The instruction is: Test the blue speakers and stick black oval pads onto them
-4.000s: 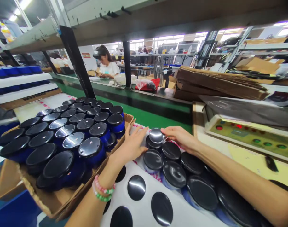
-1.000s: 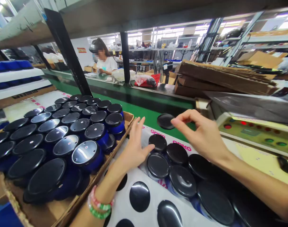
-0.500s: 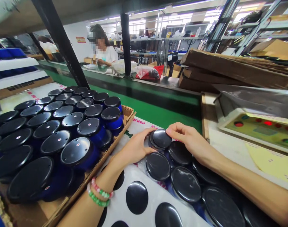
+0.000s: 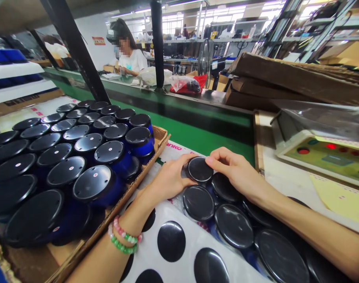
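Note:
My left hand (image 4: 170,177) curls its thumb and fingers around the side of a round, black-topped container at the far end of a group of similar ones. On top of that container lies a glossy black disc (image 4: 200,169), level inside the rim. The thumb and forefinger of my right hand (image 4: 231,167) are pinched together at the disc's right edge, the other fingers folded. Right beside them stand more black-topped containers (image 4: 198,202), partly under my right forearm. A white sheet with black round pieces (image 4: 171,241) lies between my arms.
At left, a cardboard tray (image 4: 144,173) holds many blue containers with black tops. A green conveyor belt (image 4: 182,127) runs behind. On the right sit a machine with lit buttons (image 4: 329,153) and stacked cardboard (image 4: 285,82). Across the belt sits a person (image 4: 134,61).
The black disc lay off-centre on the container and now sits within its rim. Both hands have stayed around it, with the right fingertips still at its edge. The view has shifted slightly.

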The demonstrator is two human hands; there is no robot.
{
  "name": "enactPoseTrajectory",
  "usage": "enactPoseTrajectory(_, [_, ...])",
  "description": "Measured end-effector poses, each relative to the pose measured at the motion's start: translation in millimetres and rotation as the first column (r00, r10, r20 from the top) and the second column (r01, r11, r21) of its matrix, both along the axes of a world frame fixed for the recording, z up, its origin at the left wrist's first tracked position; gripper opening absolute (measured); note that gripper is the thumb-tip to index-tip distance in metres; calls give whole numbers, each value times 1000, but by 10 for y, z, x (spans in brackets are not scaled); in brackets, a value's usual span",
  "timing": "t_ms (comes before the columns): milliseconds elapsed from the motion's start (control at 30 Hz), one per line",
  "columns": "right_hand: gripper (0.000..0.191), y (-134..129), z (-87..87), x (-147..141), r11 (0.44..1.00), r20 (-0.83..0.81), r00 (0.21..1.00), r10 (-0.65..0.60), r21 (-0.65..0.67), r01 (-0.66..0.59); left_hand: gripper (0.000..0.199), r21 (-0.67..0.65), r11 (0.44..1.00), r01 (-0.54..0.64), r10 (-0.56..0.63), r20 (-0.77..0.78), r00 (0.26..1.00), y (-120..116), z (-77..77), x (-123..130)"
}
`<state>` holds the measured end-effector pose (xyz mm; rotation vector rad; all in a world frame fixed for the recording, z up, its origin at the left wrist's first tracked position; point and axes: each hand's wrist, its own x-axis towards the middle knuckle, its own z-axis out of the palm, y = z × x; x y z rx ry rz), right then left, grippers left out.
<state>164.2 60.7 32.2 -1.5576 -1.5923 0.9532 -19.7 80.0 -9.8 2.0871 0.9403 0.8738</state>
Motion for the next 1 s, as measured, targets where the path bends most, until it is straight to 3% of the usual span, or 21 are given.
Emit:
enactPoseTrajectory(267, [26,-13,-40,-23,968,193,981,1,246,-49,60,21,1000,-14,14,-36,999,-26,28,-11])
enactPoseTrajectory(600, [21,-65,-63,-58,913,370,928,-45,391,-112,58,48,999,-19,22,-54,998,-16,18,-20])
enactPoseTrajectory(867, [19,-112,-40,-75,877,539,838,-86,439,-193,57,74,997,-5,9,-58,998,-21,9,-24])
enactPoseTrajectory(1000, [17,-100,-61,-80,841,653,744,-142,476,-257,56,92,996,-5,9,-49,999,-18,7,-20])
